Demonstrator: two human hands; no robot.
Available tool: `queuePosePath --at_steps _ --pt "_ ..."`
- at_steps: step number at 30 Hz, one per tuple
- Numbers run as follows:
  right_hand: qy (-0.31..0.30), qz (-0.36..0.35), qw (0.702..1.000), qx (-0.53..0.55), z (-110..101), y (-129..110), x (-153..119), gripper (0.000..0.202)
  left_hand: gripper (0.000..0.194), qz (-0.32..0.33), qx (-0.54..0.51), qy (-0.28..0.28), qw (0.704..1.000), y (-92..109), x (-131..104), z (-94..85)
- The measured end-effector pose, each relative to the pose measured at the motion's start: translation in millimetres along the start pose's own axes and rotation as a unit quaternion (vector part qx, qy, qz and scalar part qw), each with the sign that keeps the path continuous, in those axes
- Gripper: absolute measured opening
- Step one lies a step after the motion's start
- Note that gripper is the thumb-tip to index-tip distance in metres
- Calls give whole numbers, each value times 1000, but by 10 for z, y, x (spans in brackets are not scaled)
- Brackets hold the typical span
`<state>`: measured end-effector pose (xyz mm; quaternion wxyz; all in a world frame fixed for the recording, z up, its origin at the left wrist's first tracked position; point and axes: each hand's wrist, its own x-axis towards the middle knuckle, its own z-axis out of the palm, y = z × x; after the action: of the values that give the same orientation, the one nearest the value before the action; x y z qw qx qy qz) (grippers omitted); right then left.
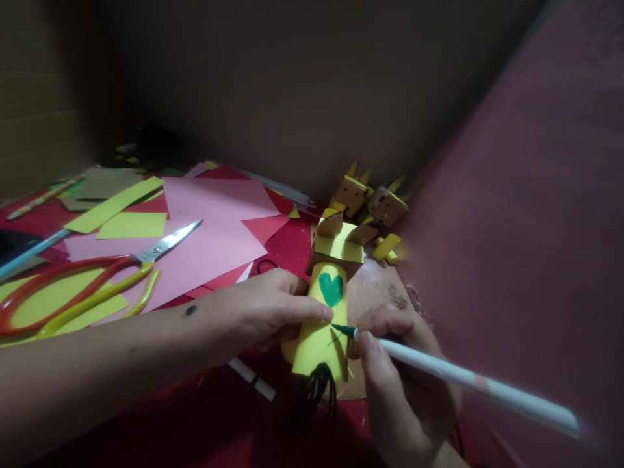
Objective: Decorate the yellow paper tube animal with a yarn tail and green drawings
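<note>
A yellow paper animal figure (319,344) lies under my hands, with a rolled body, a boxy head with brown cardboard ears and a black string tail. On its body is a filled green heart (331,289), with a short green line lower down. My left hand (277,305) is closed around the body, thumb pressing on top near the heart. In my right hand (404,383) a white marker pen (468,378) is pinched close to its tip. Its green tip meets or hovers just over the yellow paper by my left thumb; I cannot tell which.
Scissors (146,257) with red and yellow handles lie at the left on pink paper (219,201) and yellow strips (131,225). Two similar cardboard heads (351,192) stand behind. Yellow paper rolls (387,247) rest by a brown cardboard piece (377,286). A pink surface (531,227) rises at the right.
</note>
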<state>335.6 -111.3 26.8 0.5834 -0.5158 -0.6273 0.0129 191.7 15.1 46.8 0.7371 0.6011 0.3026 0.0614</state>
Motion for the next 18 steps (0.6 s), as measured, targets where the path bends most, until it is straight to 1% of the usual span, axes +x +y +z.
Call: queuePosePath --at_steps 9,12,18 --pt "-27 -8 1000 3 -15 -2 17 22 32 -2 -11 7 1000 -13 6 6" --pt "-27 -10 1000 7 -10 -5 19 23 32 -1 -12 10 1000 -14 2 11" --pt "-30 -11 1000 -2 10 -20 21 22 36 -10 -23 9 1000 -2 -6 25"
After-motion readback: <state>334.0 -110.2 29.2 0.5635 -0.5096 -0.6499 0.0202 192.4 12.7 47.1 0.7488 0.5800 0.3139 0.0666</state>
